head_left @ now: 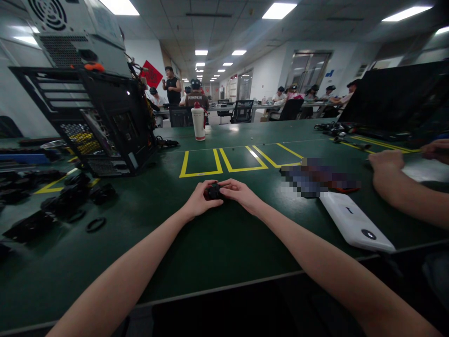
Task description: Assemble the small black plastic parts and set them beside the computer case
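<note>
Fingertips of both hands close round a small, dark, rounded object (214, 191), black or nearly so, its details too small and dim to make out. The left hand (199, 199) curls about its left side, thumb stretched along below; the right hand (240, 192) pinches its right side between thumb and bent fingers. Object and hands are at the middle of the dark green tabletop (217, 248) — whether the object touches the surface, I cannot tell.

Just beyond the hands, open-ended boxes of yellow tape (201, 174) mark the green surface, and past them stands an upright white cup with a red top (199, 124). To the left lie a thin black ring (96, 224) and a loose cluster of black, blocky parts (66, 199). Behind these rises an open black computer case (119, 117), with a grey metal box with a round fan grille (84, 37) on top.

To the right, a white, flat, rounded-end slab (356, 222) lies near a pixelated patch (301, 180) whose contents are hidden. Beyond the slab, another person's forearm (407, 189) reaches in — and farther back stands a large black panel (389, 100), leaning, with dark cables (335, 127) beside it.
</note>
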The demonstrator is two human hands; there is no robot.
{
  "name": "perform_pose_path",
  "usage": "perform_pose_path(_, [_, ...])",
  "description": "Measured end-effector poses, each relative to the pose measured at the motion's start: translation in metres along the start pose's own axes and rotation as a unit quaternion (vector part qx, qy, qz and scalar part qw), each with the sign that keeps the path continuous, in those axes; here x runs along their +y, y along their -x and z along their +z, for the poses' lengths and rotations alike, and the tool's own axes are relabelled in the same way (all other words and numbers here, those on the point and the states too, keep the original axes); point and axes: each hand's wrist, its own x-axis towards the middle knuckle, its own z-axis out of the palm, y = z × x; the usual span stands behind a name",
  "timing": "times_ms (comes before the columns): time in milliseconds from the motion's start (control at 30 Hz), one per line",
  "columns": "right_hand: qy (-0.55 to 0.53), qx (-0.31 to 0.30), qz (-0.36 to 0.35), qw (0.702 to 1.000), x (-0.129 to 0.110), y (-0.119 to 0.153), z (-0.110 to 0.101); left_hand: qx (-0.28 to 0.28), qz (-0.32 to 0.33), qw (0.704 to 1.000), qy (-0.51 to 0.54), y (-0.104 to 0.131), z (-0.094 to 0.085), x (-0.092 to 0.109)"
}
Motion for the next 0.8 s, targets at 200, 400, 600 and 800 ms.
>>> perform_pose_path(200, [-0.044,0.012,-0.004,0.999,0.0031,-0.0051,0.0008,-0.015,0.018,0.999,0.038,-0.0011,0.0012,0.0039])
perform_pose_path(400, [0.001,-0.007,0.006,1.0,0.0009,-0.0015,-0.0013,-0.019,0.016,0.998,0.063,-0.002,0.0014,0.0036])
perform_pose_path(600, [0.012,0.017,-0.008,1.0,-0.0029,-0.0007,0.0021,-0.016,0.008,0.998,0.062,-0.0007,0.0003,0.0054])
perform_pose_path(800, [0.014,-0.007,-0.003,1.0,-0.0024,0.0009,0.0001,-0.016,0.006,0.997,0.073,-0.0005,-0.0007,0.0072])
